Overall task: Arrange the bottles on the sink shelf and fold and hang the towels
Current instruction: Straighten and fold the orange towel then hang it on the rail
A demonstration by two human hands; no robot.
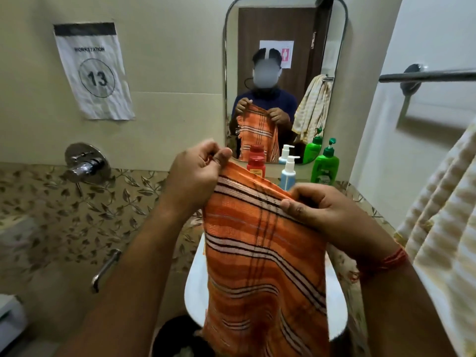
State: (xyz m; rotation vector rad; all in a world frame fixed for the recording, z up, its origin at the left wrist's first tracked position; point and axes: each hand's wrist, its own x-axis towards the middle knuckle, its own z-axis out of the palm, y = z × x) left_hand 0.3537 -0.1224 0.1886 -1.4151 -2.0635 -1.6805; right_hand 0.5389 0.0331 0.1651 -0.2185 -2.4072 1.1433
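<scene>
- Orange striped towel (262, 253) hangs lengthwise over the white sink (193, 287), held up by its top edge so the cloth falls straight and its sides can be matched for a fold.
- Left hand (195, 173) pinches one top corner between thumb and fingertips, raised a little higher than the other side, which leaves the top edge slanting down to the right.
- Right hand (332, 215) clamps the other top corner, thumb on the near face and fingers curled behind; the two grips stand apart, keeping the edge taut rather than bunched.
- Judging by this hold, the fold is at its start: corners squared, no crease made yet.
- Behind the towel, on the shelf under the mirror (286, 60), stand a red-capped bottle (256, 167), a white pump bottle (289, 173) and a green pump bottle (325, 166), upright in a row, so that part looks done.
- Right of them, the towel bar (427, 75) is bare where visible, likely the orange towel's place.
- Pale yellow-checked towel (438, 228) hangs at the far right; what holds it is probably out of frame.
</scene>
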